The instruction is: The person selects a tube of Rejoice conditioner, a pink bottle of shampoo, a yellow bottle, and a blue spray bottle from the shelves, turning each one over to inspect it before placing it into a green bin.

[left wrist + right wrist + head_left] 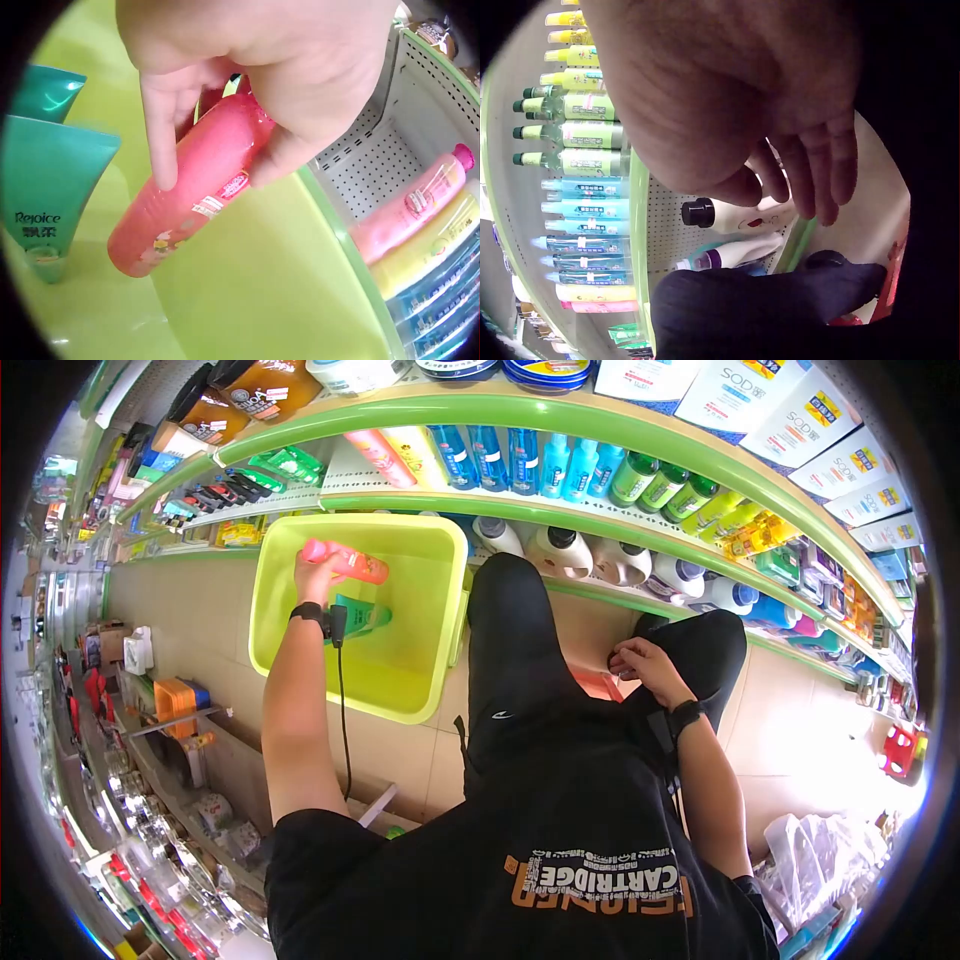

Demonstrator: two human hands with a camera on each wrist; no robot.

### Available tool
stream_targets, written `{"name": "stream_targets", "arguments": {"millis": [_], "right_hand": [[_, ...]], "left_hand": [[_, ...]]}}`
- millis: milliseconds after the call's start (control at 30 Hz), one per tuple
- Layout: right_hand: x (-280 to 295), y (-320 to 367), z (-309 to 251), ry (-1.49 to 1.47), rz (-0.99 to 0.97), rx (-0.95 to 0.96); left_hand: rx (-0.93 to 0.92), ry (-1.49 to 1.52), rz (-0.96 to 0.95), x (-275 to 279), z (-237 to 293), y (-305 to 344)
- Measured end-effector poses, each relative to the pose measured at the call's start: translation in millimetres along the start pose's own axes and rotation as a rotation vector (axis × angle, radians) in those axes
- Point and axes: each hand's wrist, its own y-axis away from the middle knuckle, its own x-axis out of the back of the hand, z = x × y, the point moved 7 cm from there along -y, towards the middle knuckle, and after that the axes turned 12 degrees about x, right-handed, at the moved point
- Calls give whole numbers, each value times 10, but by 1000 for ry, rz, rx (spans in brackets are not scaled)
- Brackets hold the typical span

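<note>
A pink bottle (360,564) (184,187) is gripped near its cap end by the left hand (316,579) (255,67), inside a yellow-green bin (420,660). Below and beside it in the bin stand green tubes (362,616) (52,180), one marked Rejoice. The bottle hangs tilted, its base toward the tubes in the left wrist view. Over by the knee, the right hand (645,665) (742,97) holds nothing, its fingers loosely bent.
Shelves (400,500) of bottles curve along the front, with pink and yellow bottles (409,202) beside blue ones. Large white bottles (560,550) line the bottom shelf. A red object (597,683) lies between the legs. Shelving with goods runs at the left; a plastic bag (815,860) is at the right.
</note>
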Motion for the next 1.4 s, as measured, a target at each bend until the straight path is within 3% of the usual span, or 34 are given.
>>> {"name": "stream_targets", "arguments": {"millis": [200,267,300,367,533,767,1033,1133,1367,1400], "right_hand": [[-53,-64,-12,50,-26,-12],[-47,-69,17,52,-12,-40],[-43,-73,4,51,-7,-37],[-47,-77,-6,31,-1,-55],[-75,-92,-38,55,-21,-46],[-65,-93,-68,28,8,-55],[-41,-117,-31,57,3,-49],[-57,-112,-18,62,-3,-65],[-21,-96,28,87,-13,24],[-8,-93,62,68,7,4]], "left_hand": [[31,-42,-43,151,-104,-246],[-88,-194,143,281,-102,-264],[-91,-192,140,314,-181,-350],[-317,-502,316,411,-183,-427],[-35,-697,259,293,-264,-352],[89,-830,224,223,-605,-487],[-33,-876,246,215,-348,-177],[113,-903,116,195,-330,-159],[50,-1000,73,172,-19,82],[115,-1054,31,154,8,31]]}}
